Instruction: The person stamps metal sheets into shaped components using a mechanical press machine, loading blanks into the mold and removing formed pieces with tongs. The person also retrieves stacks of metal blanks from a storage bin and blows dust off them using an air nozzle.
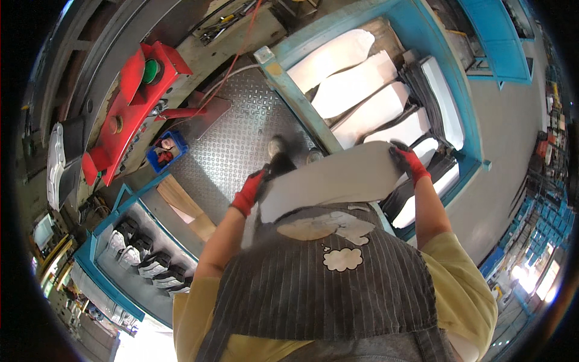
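Grips long grey panel [338,175] by opposite ends with gloved left hand [252,188] and right hand [408,159], probably to balance its length. Holds it before striped apron [374,292], near blue bin [301,108] of pale panels [356,84], laid side by side perhaps to save room.

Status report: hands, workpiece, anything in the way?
Left hand, right hand: gripping opposite ends of grey panel. Panel held in front of apron. Its right end hides part of blue bin from view.
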{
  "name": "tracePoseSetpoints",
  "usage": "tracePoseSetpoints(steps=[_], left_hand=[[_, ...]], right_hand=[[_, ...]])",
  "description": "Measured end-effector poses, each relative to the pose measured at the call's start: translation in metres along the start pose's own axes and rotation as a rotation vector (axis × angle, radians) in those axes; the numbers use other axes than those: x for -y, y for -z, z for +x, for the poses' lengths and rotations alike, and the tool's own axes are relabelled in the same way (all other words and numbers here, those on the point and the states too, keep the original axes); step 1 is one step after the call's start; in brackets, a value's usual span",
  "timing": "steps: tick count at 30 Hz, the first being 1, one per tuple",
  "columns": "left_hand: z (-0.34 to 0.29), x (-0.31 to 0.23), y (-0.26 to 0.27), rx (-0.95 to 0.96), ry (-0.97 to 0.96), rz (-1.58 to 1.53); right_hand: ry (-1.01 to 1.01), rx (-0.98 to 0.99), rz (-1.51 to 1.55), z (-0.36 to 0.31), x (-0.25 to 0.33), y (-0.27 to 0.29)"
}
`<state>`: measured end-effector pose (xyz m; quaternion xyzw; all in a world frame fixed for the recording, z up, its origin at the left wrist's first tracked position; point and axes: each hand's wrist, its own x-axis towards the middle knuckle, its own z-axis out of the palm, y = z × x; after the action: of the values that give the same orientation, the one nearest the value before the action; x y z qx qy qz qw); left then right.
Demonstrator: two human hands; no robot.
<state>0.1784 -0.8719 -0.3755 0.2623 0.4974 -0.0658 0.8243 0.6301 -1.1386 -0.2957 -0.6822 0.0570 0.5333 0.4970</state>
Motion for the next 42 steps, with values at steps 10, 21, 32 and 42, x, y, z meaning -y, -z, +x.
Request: tracePoseSetpoints(steps=[10,21,32,42], left_hand=[[-0.029,-0.044,-0.023,0.007,0.116,0.186],[-0.03,-0.028,-0.021,-0.004,-0.074,-0.048],[-0.045,-0.061,-0.019,0.306,0.002,-0.047],[-0.048,-0.058,-0.06,-0.198,-0.196,0.095]], right_hand=[[0.01,-0.113,-0.486,-0.016,0.021,-0.024],[-0.007,-0.099,-0.352,-0.007,0.014,-0.019],[0.007,-0.068,-0.24,0.012,-0.013,0.016],[-0.036,-0.067,-0.224,-0.003,0.003,0.011]])
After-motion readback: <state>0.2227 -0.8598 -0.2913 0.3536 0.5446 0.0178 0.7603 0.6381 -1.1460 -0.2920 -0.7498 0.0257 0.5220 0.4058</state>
